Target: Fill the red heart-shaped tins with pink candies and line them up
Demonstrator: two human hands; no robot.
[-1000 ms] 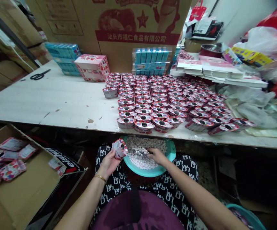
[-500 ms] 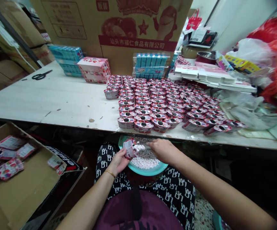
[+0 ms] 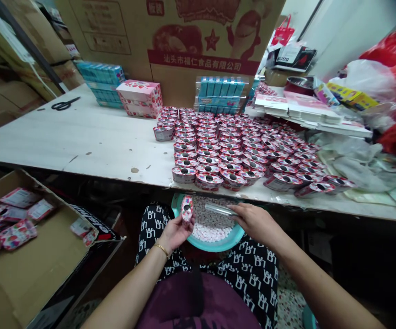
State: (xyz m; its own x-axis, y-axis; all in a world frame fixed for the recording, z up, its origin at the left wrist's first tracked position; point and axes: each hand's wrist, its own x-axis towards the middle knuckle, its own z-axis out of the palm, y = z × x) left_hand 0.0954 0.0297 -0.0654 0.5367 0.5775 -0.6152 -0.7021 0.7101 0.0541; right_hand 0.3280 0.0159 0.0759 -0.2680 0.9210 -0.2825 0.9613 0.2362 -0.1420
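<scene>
My left hand [image 3: 176, 234] is closed around a small red-and-white printed candy box [image 3: 187, 208], its oval end with a dark round hole turned toward me. In my right hand [image 3: 254, 220] is a shiny metal scoop [image 3: 219, 209], held over a turquoise basin [image 3: 235, 240] at my lap. Small white and pale pink candies [image 3: 210, 230] fill the basin. Just beyond, on the table, stand many oval candy boxes [image 3: 207, 180] of the same print in close rows, holes facing up.
The white table [image 3: 109, 151] carries black scissors [image 3: 64, 104], blue packs [image 3: 102, 84] and a pink strawberry box [image 3: 139, 99]. A big carton [image 3: 180, 82] stands behind. Plastic bags [image 3: 349, 155] crowd the right. An open carton [image 3: 43, 256] at my left holds loose candy boxes.
The scoop, which was tipping candies into the box's opening, has moved right, away from the box. My left hand has turned the box so its holed end faces me.
</scene>
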